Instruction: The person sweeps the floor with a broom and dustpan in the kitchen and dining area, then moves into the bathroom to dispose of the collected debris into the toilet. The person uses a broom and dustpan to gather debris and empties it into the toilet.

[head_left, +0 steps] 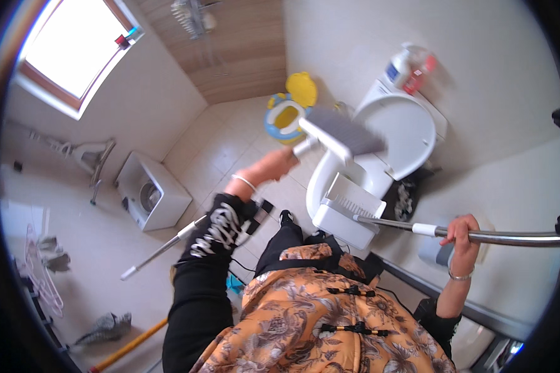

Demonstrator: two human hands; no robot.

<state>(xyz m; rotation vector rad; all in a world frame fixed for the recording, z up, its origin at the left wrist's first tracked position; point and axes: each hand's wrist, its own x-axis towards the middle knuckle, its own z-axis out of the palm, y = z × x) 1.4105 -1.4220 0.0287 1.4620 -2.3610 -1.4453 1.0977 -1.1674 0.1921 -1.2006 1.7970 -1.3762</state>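
My left hand (275,165) grips a broom by its pole, just behind the head. The broom's white head with blurred grey bristles (347,133) is raised beside the toilet (315,182), bristles towards the lifted toilet lid (401,135). Below my left forearm, the rest of the metal broom pole (163,249) slants down to the left. My right hand (462,233) is closed around the metal pole of a white long-handled dustpan (347,224). That dustpan, with a row of comb teeth inside, covers part of the toilet bowl. Whether it touches the rim I cannot tell.
A blue and yellow child's potty (284,119) stands near the wall. Bottles (408,70) sit on the toilet tank. Beside the toilet is a black bag (406,196). A white bin (154,196) stands at left, and a yellow pole (130,345) leans at lower left.
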